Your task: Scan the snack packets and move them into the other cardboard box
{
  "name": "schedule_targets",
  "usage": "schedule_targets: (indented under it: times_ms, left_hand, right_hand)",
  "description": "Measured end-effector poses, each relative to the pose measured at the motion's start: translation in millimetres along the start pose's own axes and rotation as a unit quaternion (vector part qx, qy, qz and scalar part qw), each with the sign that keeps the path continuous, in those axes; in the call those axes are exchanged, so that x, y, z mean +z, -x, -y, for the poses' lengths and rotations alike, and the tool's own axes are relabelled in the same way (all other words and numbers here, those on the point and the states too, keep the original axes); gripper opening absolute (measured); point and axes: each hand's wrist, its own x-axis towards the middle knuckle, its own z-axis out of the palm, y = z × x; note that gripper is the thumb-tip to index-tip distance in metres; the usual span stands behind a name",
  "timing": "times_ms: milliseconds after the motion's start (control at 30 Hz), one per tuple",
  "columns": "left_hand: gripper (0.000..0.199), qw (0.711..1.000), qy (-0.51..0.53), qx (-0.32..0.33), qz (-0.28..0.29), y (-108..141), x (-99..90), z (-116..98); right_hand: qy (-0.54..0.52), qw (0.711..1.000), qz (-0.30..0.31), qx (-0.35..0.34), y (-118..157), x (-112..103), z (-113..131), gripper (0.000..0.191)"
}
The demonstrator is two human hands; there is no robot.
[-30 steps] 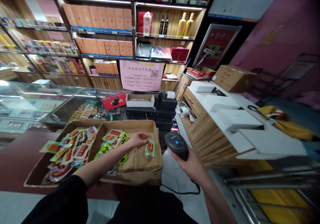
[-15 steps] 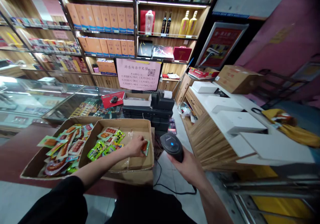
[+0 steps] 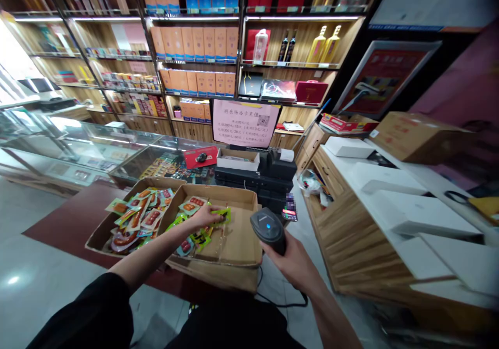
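My left hand (image 3: 206,216) is over the right-hand cardboard box (image 3: 241,250), its fingers closed on a small green snack packet (image 3: 222,215). Beneath it and to the left lie more green packets (image 3: 200,239) and packs of small sausages (image 3: 194,204). My right hand (image 3: 294,255) is wrapped round a black barcode scanner (image 3: 268,229) with a blue light on top, held just right of the box. Its black cable (image 3: 286,305) hangs below. A second cardboard box (image 3: 97,245), adjoining on the left, is heaped with packaged sausages (image 3: 142,216).
Beyond the boxes stand a sign-covered monitor (image 3: 246,124), a white tray-like box (image 3: 237,160) and a receipt printer (image 3: 281,166). Glass display counters (image 3: 128,151) run left. On the right is a wooden cabinet (image 3: 351,235) bearing white boxes (image 3: 432,216). Stocked shelves line the back.
My left hand has gone from a reddish-brown packet at the box's right side to a green packet further left. The view has swung left; the scanner stays in my right hand.
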Motion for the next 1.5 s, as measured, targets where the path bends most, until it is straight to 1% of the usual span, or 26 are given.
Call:
schedule_targets:
  times_ms: [67,133,200,333,433,600,700,867,933,1067,1133,1233,1300,1367,1500]
  left_hand:
    - [0.035,0.994,0.088,-0.045,-0.037,2.9,-11.3,2.9]
    - [0.045,0.982,0.164,-0.067,-0.069,5.3,-20.1,5.3]
    - [0.050,0.970,0.212,-0.085,-0.077,7.1,-27.7,6.3]
    - [0.050,0.956,0.260,-0.096,-0.098,9.6,-42.4,5.1]
    - [0.046,0.946,0.298,-0.089,-0.095,10.9,-53.2,4.9]
    - [0.041,0.941,0.318,-0.084,-0.086,13.1,-71.2,7.5]
    - [0.041,0.938,0.328,-0.076,-0.085,14.5,-82.0,9.3]
    - [0.036,0.947,0.303,-0.065,-0.080,15.7,-98.6,14.6]
    - [0.035,0.947,0.305,-0.060,-0.076,15.1,-104.6,18.5]
    - [0.037,0.942,0.319,-0.055,-0.085,12.2,-115.7,26.7]
    - [0.038,0.940,0.325,-0.058,-0.088,10.9,-121.7,30.0]
    - [0.037,0.940,0.328,-0.061,-0.078,10.8,-132.5,33.8]
    - [0.037,0.941,0.324,-0.062,-0.079,12.5,-141.7,36.8]
    - [0.036,0.941,0.321,-0.064,-0.092,15.7,-153.6,41.1]
    - [0.037,0.935,0.328,-0.060,-0.119,26.5,-187.7,54.0]
  right_hand:
    - [0.001,1.000,0.006,-0.006,-2.6,8.0,3.9,0.040]
    - [0.003,1.000,0.011,-0.013,-4.7,15.6,8.7,0.040]
    - [0.003,1.000,0.017,-0.018,-6.3,23.0,14.3,0.040]
    - [-0.003,0.999,0.038,-0.018,-9.1,37.3,26.2,0.042]
    - [-0.007,0.998,0.057,-0.010,-11.0,47.9,34.7,0.039]
    - [-0.015,0.997,0.074,-0.008,-13.7,67.7,45.9,0.039]
    - [-0.021,0.997,0.074,-0.007,-14.9,81.2,49.1,0.045]
    - [-0.029,0.998,0.061,-0.007,-17.6,100.4,57.2,0.056]
    - [-0.030,0.998,0.062,-0.009,-19.6,106.5,63.2,0.055]
    - [-0.035,0.997,0.059,-0.018,-23.7,119.5,73.0,0.046]
    - [-0.040,0.997,0.056,-0.024,-25.2,127.0,74.2,0.044]
    - [-0.038,0.997,0.054,-0.028,-27.4,138.1,72.1,0.044]
    - [-0.031,0.998,0.056,-0.024,-29.8,144.7,70.2,0.047]
    - [-0.027,0.997,0.065,-0.018,-33.7,150.6,68.9,0.048]
    - [-0.008,0.997,0.076,-0.005,-45.7,160.9,67.3,0.048]
